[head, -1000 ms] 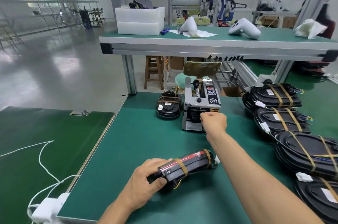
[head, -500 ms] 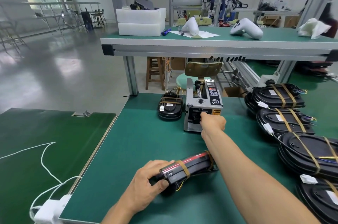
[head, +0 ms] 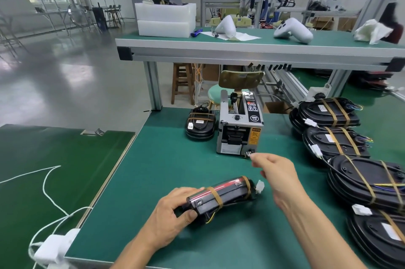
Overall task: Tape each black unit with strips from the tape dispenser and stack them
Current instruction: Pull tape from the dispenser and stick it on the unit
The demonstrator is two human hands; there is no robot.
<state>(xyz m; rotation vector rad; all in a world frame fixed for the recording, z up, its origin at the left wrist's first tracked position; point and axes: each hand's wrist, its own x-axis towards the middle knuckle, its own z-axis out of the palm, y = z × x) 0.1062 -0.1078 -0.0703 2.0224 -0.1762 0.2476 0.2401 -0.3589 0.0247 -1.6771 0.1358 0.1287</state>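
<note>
Black oblong unit [head: 221, 197], banded with brown tape, lies steadied on edge by the gripping left hand [head: 173, 214]; right hand [head: 275, 172], fingertips pinched, hovers near grey tape dispenser [head: 240, 128], strip unseen.

"SEMI" is printed in a round badge on the dispenser [head: 240, 128]. A yellow "CAUTION" label is carried on its front; smaller print cannot be read.
</note>
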